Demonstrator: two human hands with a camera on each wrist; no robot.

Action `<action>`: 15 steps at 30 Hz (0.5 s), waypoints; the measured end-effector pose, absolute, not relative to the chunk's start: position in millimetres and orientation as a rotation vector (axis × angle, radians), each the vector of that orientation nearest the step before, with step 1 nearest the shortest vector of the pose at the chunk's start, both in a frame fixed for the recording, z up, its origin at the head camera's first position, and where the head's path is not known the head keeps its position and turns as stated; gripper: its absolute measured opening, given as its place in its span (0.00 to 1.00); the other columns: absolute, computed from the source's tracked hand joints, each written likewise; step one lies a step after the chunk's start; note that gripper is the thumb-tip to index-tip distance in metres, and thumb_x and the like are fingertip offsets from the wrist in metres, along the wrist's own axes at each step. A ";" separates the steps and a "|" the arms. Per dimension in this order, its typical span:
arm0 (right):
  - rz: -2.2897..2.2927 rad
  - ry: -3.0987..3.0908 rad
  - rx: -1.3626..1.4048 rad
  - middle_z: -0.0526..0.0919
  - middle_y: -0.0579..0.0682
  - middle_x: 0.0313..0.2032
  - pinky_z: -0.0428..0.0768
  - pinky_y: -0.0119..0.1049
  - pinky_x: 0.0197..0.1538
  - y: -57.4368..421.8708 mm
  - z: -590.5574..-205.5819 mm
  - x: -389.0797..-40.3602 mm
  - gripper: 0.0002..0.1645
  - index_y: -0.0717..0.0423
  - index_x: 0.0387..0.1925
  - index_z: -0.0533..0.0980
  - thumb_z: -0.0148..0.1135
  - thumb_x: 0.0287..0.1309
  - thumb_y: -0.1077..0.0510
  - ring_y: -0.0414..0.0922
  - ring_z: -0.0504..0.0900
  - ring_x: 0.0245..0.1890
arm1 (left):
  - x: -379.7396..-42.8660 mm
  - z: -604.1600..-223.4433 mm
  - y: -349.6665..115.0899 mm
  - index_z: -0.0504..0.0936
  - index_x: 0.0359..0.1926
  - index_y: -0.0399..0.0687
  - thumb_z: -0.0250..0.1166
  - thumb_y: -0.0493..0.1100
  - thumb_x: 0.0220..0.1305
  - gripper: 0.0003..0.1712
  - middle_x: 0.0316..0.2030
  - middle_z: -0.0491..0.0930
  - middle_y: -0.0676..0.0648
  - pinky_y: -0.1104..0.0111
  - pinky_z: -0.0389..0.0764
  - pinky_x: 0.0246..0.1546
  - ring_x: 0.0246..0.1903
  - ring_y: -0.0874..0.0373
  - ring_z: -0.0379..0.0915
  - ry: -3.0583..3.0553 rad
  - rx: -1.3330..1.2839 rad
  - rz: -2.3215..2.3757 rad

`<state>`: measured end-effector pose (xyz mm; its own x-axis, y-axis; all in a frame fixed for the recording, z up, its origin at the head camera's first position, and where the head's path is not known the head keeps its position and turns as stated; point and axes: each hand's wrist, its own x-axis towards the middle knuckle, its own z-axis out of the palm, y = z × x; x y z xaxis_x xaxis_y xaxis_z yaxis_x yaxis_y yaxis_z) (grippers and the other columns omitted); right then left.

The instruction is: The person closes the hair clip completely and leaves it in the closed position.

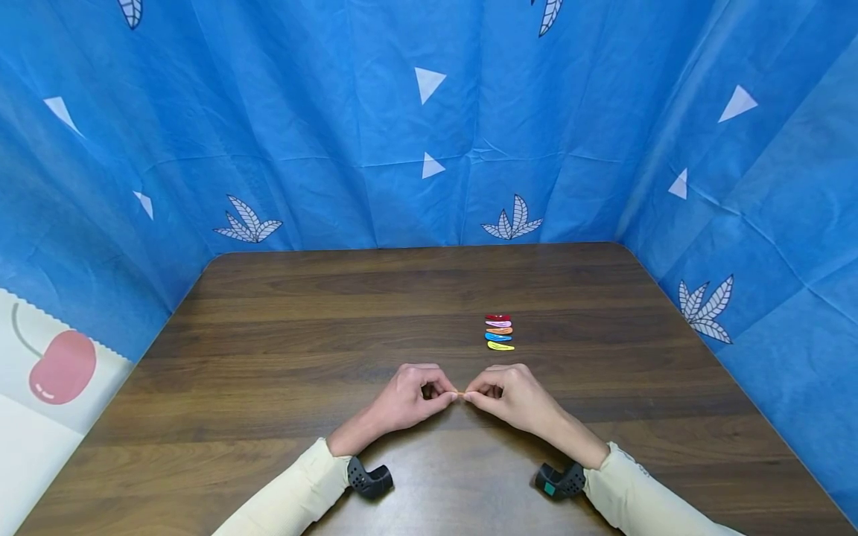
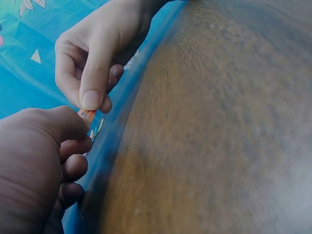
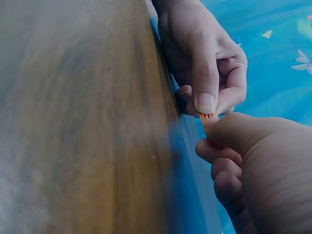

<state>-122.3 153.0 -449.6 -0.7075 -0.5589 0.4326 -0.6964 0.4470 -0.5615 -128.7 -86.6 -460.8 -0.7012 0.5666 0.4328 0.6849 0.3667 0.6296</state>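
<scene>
A small orange hair clip point(image 1: 461, 394) is held between the two hands, low over the wooden table. My left hand point(image 1: 412, 396) pinches one end of it between thumb and forefinger. The other end is pinched the same way by my right hand point(image 1: 512, 396). Only a short stretch of the hair clip point(image 3: 208, 116) shows between the thumbs in the right wrist view, and dark slots are visible in it. The fingers cover the rest, so whether the clip is snapped or unsnapped cannot be told.
Beyond the right hand, several hair clips lie stacked in a column: red point(image 1: 498, 318), pink point(image 1: 498, 324), orange point(image 1: 499, 330), blue point(image 1: 498, 337) and yellow point(image 1: 500, 346). A brown wooden table point(image 1: 322, 327) lies beneath everything. Blue patterned curtains point(image 1: 322, 112) hang behind it and along its sides.
</scene>
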 end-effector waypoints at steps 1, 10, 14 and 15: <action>1.105 -2.510 1.100 0.84 0.34 0.26 0.76 0.23 0.27 152.9 -449.8 -122.3 0.04 0.45 0.31 0.87 0.75 0.59 0.59 0.27 0.74 0.24 | -128.6 -460.6 -86.8 0.88 0.32 0.51 0.73 0.37 0.62 0.04 0.26 0.83 0.56 0.81 0.74 0.26 0.26 0.77 0.71 -2.477 -1.142 -1.247; 1.115 -2.500 1.071 0.85 0.34 0.25 0.76 0.22 0.27 150.2 -450.8 -121.9 0.04 0.46 0.30 0.87 0.75 0.59 0.60 0.26 0.75 0.24 | -127.3 -459.9 -86.3 0.87 0.31 0.48 0.73 0.35 0.60 0.04 0.25 0.84 0.54 0.80 0.75 0.26 0.25 0.75 0.72 -2.454 -1.134 -1.271; 1.139 -2.513 1.053 0.86 0.34 0.25 0.77 0.24 0.27 150.2 -451.5 -121.9 0.04 0.46 0.30 0.87 0.75 0.59 0.59 0.26 0.76 0.23 | -127.4 -460.0 -85.6 0.87 0.31 0.48 0.73 0.34 0.60 0.04 0.25 0.84 0.53 0.79 0.76 0.26 0.25 0.75 0.72 -2.460 -1.122 -1.295; 1.147 -2.514 1.048 0.86 0.33 0.25 0.77 0.24 0.27 150.3 -452.0 -122.0 0.04 0.45 0.30 0.87 0.75 0.59 0.59 0.26 0.76 0.24 | -127.6 -460.1 -85.6 0.87 0.32 0.48 0.73 0.34 0.60 0.04 0.26 0.84 0.53 0.78 0.76 0.26 0.25 0.75 0.72 -2.465 -1.119 -1.301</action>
